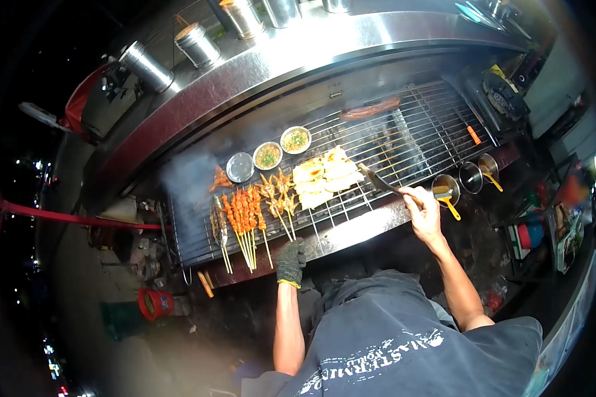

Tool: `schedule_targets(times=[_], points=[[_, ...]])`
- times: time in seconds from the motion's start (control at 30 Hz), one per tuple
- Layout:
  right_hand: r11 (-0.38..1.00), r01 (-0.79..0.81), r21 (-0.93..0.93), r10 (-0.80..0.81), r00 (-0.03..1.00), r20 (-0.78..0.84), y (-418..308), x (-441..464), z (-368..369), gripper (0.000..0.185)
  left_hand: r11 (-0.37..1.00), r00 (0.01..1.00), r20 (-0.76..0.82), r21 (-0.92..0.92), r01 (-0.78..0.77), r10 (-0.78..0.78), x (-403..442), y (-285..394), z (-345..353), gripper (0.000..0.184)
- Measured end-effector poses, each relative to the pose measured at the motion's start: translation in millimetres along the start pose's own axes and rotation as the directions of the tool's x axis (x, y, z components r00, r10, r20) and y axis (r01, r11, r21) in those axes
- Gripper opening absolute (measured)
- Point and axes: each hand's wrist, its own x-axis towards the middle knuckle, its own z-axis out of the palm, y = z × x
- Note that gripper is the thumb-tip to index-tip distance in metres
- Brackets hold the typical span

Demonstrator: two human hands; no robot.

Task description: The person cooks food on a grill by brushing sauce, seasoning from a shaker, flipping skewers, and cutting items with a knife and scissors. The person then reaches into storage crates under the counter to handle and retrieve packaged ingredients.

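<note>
My right hand [422, 210] is bare and closed around a dark-handled utensil [379, 181], whose flat head touches the right edge of the pale grilled slabs [326, 177]. Its exact kind is hard to make out. My left hand [290, 262], in a dark knitted glove, is at the grill's front edge. Its fingers close on the stick ends of the spread meat skewers [279, 192]. Left of these lie several red-orange meat skewers [242, 210] and a darker skewer [222, 228], their sticks overhanging the front edge.
Two foil cups of green-flecked sauce [268, 155] and a grey round tin [240, 167] rest on the grill grate [417, 132]. A long dark piece of meat [371, 108] lies behind. Ladles [446, 190] hang at right. Metal canisters [197, 45] line the hood. Smoke rises at left.
</note>
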Motion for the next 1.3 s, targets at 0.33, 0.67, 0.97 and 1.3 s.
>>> schedule_targets(times=[0.33, 0.67, 0.97, 1.3], points=[[0.992, 0.004, 0.125, -0.005, 1.000, 0.009, -20.8, -2.7, 34.0, 0.017, 0.991, 0.995, 0.043, -0.101, -0.084, 0.089, -31.6, -9.2, 14.9, 0.016], [0.988, -0.002, 0.155, -0.004, 0.999, 0.042, -29.5, -1.3, 69.0, 0.017, 0.973, 0.989, -0.052, 0.194, -0.122, 0.135, -47.3, 9.2, 5.2, 0.016], [0.991, 0.082, 0.108, -0.094, 0.989, 0.114, -42.9, 0.0, 105.3, 0.017, 0.955, 0.992, -0.123, 0.295, 0.019, 0.018, -30.3, -2.1, -9.0, 0.020], [0.936, 0.353, -0.010, -0.319, 0.857, 0.404, -73.3, 23.9, 197.2, 0.032, 0.613, 0.883, 0.029, 0.709, -0.349, 0.469, -13.1, -19.8, -31.2, 0.018]])
